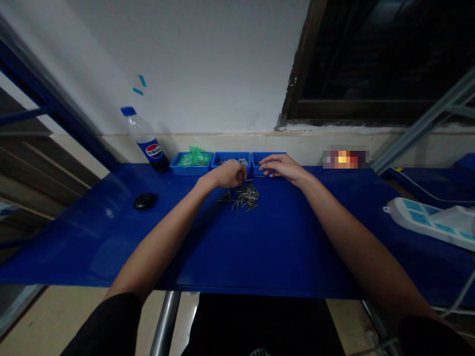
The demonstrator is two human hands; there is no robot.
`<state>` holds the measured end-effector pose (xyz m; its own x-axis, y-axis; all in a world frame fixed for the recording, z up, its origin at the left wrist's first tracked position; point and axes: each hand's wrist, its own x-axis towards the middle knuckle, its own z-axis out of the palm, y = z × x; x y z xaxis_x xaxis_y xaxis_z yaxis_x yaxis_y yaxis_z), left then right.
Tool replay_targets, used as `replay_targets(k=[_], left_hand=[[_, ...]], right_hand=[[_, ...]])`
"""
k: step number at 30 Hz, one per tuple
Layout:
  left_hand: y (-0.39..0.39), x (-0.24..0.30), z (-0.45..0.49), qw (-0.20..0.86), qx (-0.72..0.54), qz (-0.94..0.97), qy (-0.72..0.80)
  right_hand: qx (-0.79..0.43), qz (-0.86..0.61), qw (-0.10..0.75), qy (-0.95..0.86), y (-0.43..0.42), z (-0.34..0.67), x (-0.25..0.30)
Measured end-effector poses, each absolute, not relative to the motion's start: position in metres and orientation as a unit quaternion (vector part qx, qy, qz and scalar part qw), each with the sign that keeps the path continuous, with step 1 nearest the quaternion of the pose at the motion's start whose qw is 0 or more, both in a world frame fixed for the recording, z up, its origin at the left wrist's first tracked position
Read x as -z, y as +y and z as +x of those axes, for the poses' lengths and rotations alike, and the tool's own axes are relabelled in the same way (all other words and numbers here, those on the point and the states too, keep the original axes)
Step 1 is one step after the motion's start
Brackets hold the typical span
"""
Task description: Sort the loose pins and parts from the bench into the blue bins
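Observation:
A heap of several small brass-coloured pins (245, 197) lies on the blue table top (260, 247). My left hand (229, 174) rests just behind the heap with its fingers curled shut; what they hold, if anything, is hidden. My right hand (280, 165) lies to the right of it, fingers stretched out flat, fingertips at the front edge of the right blue bin (267, 157). Three small blue bins stand in a row at the wall: the left bin (191, 164) holds green parts, the middle bin (232, 159) holds greyish parts.
A soft-drink bottle (144, 141) with a blue cap stands at the back left. A black oval object (145, 200) lies on the left of the table. A white power strip (430, 222) with its cable lies at the right. A blurred object (345, 159) sits by the wall.

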<state>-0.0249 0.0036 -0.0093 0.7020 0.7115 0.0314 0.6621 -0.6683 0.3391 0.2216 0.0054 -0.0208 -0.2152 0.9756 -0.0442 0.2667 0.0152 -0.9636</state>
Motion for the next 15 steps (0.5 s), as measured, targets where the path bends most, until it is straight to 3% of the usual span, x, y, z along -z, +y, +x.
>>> replay_targets(k=[7,15], left_hand=[[-0.001,0.002,-0.018,0.207,-0.212,0.884,0.362],[-0.006,0.0,-0.014,0.217,-0.235,0.875,0.363]], right_hand=[[-0.537,-0.477,0.301,-0.628,0.0,0.221,0.02],[-0.603,-0.423,0.304,-0.604,-0.007,0.22,0.02]])
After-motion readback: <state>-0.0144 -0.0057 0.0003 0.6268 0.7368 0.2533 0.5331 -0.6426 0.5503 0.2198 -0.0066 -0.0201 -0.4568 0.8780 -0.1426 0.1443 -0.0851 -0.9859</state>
